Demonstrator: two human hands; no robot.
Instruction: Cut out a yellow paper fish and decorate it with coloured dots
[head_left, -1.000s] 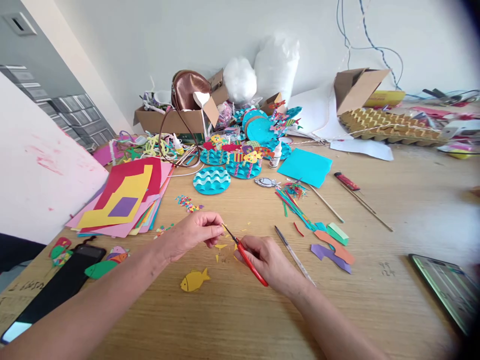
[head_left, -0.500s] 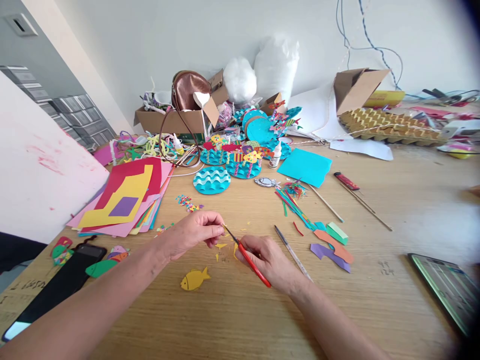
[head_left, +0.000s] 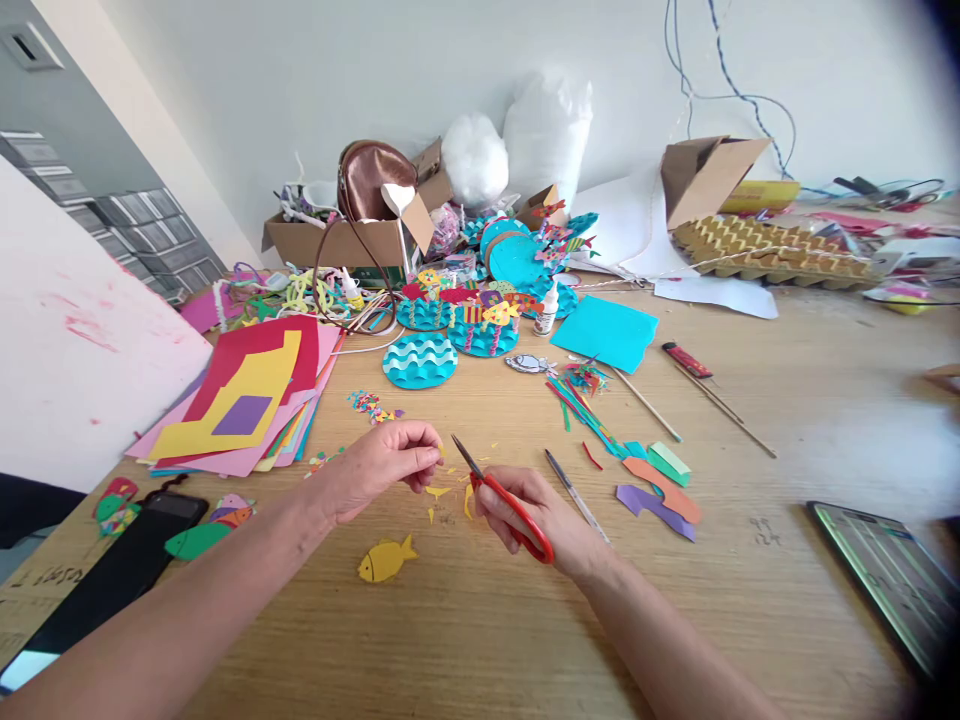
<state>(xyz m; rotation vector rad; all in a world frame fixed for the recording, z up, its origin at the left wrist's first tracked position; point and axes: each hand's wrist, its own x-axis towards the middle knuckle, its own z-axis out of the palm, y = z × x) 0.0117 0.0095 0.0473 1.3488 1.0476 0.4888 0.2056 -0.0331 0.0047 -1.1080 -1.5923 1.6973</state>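
Observation:
My left hand is closed in a pinch, and a tiny bit of yellow paper shows at its fingertips. Red-handled scissors are gripped in my right hand, their blades pointing up and left, just apart from the left fingertips. Below the hands lie small yellow paper scraps. A yellow paper fish with a drawn eye and gill line rests flat on the table, nearer to me than both hands. To the right of the scissors lies a pen.
Stacked coloured paper lies at the left, near a black phone and a green paper fish. Blue wavy discs, a glue bottle and a blue sheet are farther back. A tablet lies right.
The scissors have drawn back from my left fingertips and turned, so their handle loops show more. My left hand keeps its pinch in nearly the same place.

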